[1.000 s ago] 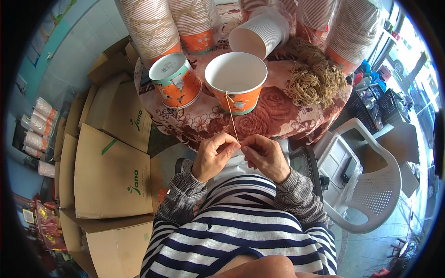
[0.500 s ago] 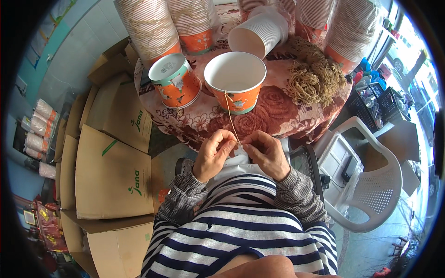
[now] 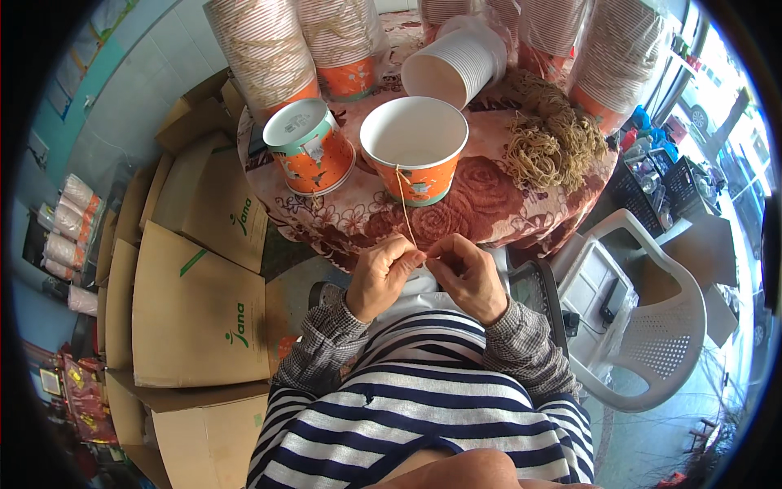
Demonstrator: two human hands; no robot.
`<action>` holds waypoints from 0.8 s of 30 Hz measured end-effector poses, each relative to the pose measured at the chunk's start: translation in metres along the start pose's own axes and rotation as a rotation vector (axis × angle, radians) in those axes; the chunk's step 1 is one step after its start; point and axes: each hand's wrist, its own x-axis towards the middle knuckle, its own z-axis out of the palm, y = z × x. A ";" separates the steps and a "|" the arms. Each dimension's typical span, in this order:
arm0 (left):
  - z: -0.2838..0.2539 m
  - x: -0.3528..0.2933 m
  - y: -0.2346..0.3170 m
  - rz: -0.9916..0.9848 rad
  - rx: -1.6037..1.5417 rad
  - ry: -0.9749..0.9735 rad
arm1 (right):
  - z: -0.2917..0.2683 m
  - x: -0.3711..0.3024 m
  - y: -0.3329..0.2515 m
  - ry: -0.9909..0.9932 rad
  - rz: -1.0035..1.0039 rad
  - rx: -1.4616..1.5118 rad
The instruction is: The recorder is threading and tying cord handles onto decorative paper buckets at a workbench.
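An orange paper bucket (image 3: 420, 181) with a white inside stands upright at the table's near edge. From its front rim a thin tan string (image 3: 405, 213) runs down toward me. Both my left hand (image 3: 381, 277) and my right hand (image 3: 467, 278) pinch the string's end, their fingertips almost touching. Left of the upright bucket, a second orange bucket (image 3: 314, 163) rests upside down, its pale green base facing up. A tangled heap of tan string (image 3: 547, 147) lies on the table to the right.
Tall stacks of nested buckets (image 3: 265, 49) line the back of the round table with a patterned cloth (image 3: 481, 196). A white stack of buckets (image 3: 456, 63) lies on its side. Cardboard boxes (image 3: 195, 310) fill the left; a white plastic chair (image 3: 660, 326) stands at right.
My left hand has shifted slightly right, bringing its fingertips closer to my right hand's. The string is still pinched. The whole view has tilted slightly.
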 end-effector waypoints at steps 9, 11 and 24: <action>-0.001 -0.003 -0.001 -0.009 -0.166 0.055 | -0.001 0.003 -0.013 -0.031 -0.185 -0.123; 0.002 -0.005 0.002 -0.103 -0.324 0.192 | -0.005 0.007 -0.019 -0.113 -0.177 -0.092; 0.047 0.062 0.009 0.237 0.106 -0.084 | -0.061 0.232 -0.089 0.135 -0.519 0.309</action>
